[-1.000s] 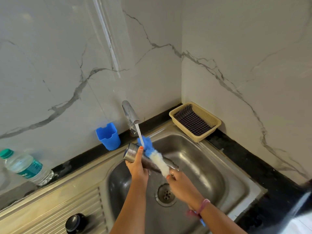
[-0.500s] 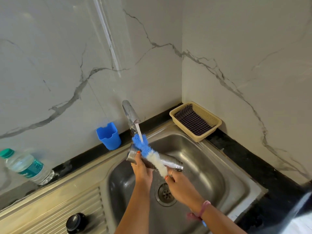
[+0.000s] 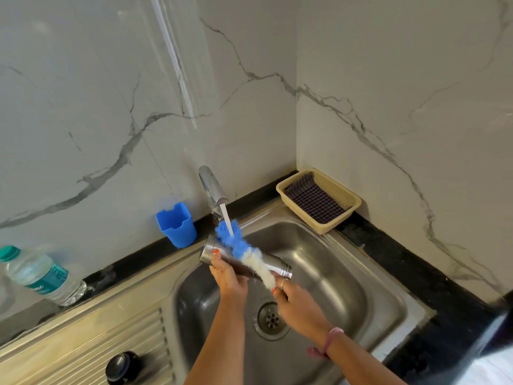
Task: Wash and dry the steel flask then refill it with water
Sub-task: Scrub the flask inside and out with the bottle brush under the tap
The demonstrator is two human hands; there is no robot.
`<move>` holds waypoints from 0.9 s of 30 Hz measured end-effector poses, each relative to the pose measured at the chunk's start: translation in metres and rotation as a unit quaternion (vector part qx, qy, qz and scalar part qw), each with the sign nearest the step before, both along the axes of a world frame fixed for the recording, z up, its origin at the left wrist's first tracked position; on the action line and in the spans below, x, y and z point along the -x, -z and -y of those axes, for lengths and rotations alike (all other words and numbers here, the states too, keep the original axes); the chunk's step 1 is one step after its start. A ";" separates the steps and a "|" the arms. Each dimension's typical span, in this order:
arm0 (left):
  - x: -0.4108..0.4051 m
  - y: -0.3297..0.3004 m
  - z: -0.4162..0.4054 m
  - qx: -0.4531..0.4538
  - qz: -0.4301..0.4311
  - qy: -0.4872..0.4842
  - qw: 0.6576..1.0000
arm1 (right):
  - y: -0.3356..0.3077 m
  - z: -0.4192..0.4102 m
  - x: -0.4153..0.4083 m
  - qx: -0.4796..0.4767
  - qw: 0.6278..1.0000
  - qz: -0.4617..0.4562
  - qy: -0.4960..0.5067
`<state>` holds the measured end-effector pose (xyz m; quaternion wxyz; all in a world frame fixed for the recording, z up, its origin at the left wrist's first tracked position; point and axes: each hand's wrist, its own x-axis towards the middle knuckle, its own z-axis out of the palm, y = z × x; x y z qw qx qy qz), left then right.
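Hands work over the sink [image 3: 388,309] basin: the right hand [image 3: 298,304] grips the bottle brush [image 3: 244,252], the left hand [image 3: 229,276] clasps the steel flask [image 3: 274,266] sideways beneath it, likely so bristles scrub its wall under the tap [image 3: 211,187] stream; behind, a basket [image 3: 347,197] fills the worktop's far corner.

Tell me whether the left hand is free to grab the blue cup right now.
Probably not: the left hand grips the steel flask over the sink; the blue cup stands unobstructed nearby.
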<state>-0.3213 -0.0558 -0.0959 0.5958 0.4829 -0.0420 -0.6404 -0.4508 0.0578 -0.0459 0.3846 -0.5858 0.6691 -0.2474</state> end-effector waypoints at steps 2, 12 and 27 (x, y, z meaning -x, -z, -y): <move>-0.003 0.000 0.001 0.015 -0.003 -0.023 1.000 | 0.008 -0.011 0.008 0.000 1.000 -0.009 -0.006; -0.003 -0.010 -0.002 0.059 -0.029 -0.014 0.998 | -0.010 0.017 0.029 0.039 0.994 -0.084 -0.066; 0.005 -0.013 -0.005 0.013 -0.047 0.040 0.998 | -0.012 0.048 0.067 0.075 0.973 -0.170 -0.137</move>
